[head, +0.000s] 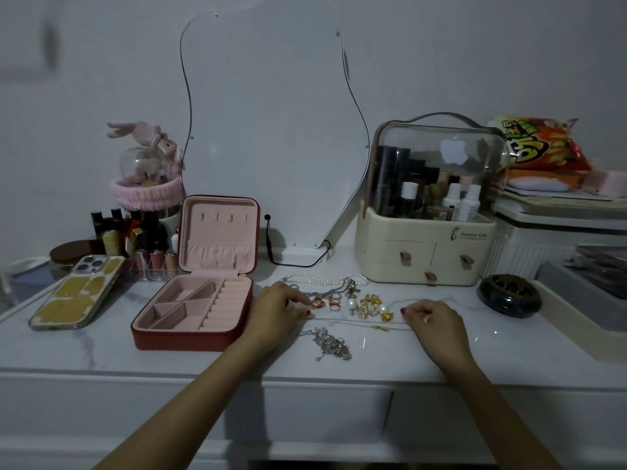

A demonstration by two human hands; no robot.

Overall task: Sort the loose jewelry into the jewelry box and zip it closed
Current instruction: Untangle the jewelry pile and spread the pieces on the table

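Left hand (281, 308) and right hand (432, 317) pinch – seemingly – one thin gold chain (359, 322) taut.

The thin gold chain necklace (359, 323) stretched between the two hands is so fine that its links and its small pendant cannot be made out. The tangled heap of silver chains and rings (331, 344) is too knotted to count its pieces. Dark bottles inside the cream cosmetic organiser with a clear domed lid (431, 205) blur together behind a reflection, and the orange snack bag (539, 147) is partly hidden behind that organiser.
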